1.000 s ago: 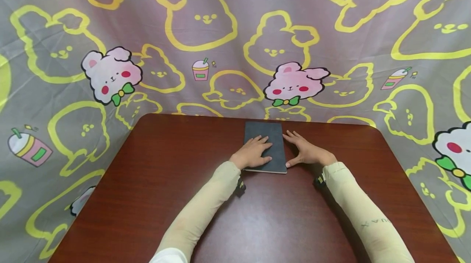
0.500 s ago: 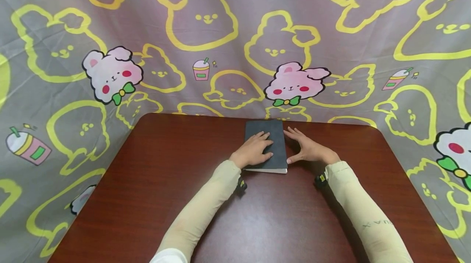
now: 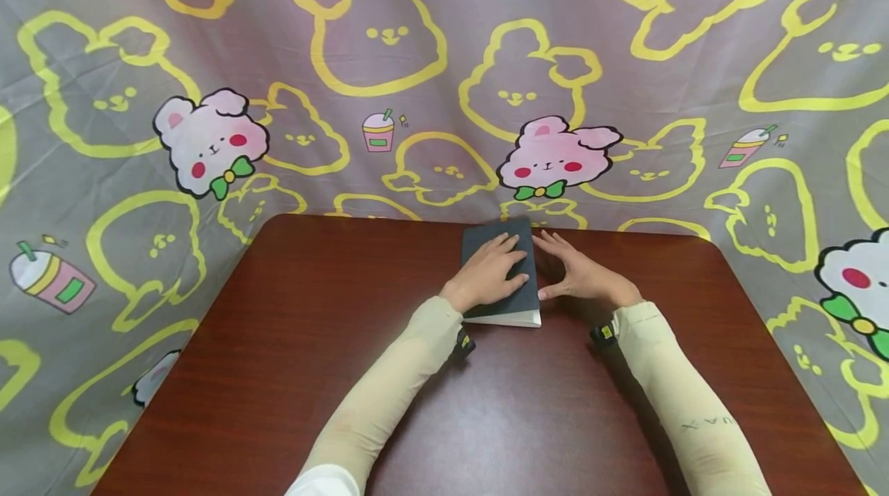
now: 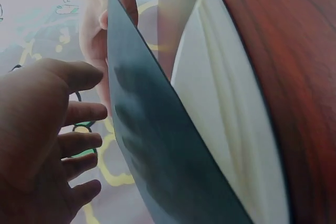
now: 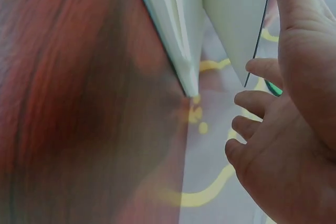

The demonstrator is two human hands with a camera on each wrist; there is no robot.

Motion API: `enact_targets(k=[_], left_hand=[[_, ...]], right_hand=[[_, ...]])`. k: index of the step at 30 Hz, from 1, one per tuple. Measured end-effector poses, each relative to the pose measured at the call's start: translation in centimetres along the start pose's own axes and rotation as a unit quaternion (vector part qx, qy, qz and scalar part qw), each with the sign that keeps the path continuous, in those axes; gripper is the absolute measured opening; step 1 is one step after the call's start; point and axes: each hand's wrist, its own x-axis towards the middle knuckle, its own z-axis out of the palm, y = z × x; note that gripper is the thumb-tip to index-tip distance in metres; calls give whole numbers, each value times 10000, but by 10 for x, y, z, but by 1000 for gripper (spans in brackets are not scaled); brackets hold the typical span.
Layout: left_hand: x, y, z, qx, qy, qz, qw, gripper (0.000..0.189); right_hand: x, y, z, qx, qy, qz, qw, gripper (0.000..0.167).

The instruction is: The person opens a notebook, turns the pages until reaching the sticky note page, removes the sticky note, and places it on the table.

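A notebook (image 3: 479, 237) with a dark grey-blue cover lies near the far edge of the table. Its right side is raised, and in the left wrist view the cover (image 4: 152, 145) stands away from the white pages (image 4: 220, 93). Over the cover spreads my left hand (image 3: 489, 272), its loose fingers (image 4: 86, 140) close to the outer face. At the notebook's right edge is my right hand (image 3: 586, 280), thumb and fingers apart. In the right wrist view, one fingertip (image 5: 254, 66) meets the lifted cover's edge, with the cover's pale inner side (image 5: 236, 14) showing.
The reddish-brown wooden table (image 3: 312, 311) has rounded far corners. Close behind and along its sides hangs a grey curtain (image 3: 430, 2) printed with yellow outlines and rabbits. Small black wrist cameras (image 3: 604, 334) sit below both cream sleeves (image 3: 681, 396).
The notebook's cover has lifted from nearly flat, higher on the right, and white pages show along the near edge. My left hand has shifted slightly right and away from me; my right hand stays beside it.
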Motion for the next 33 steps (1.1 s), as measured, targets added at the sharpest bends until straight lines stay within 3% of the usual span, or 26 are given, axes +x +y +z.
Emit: enact_targets(k=[10, 17, 25, 33], left_hand=[[3, 5, -14, 424, 649, 125, 9969, 56], [-2, 3, -28, 723, 831, -87, 9939, 53], [-18, -8, -49, 859, 974, -227, 9913, 53], [-36, -30, -64, 782, 996, -137, 9919, 53]], right_hand=[[10, -17, -5, -221, 199, -368, 9989, 114], [18, -28, -4, -181, 334, -619, 9974, 114], [22, -25, 10, -236, 414, -483, 9977, 118], [20, -14, 26, -592, 159, 89, 9981, 122]])
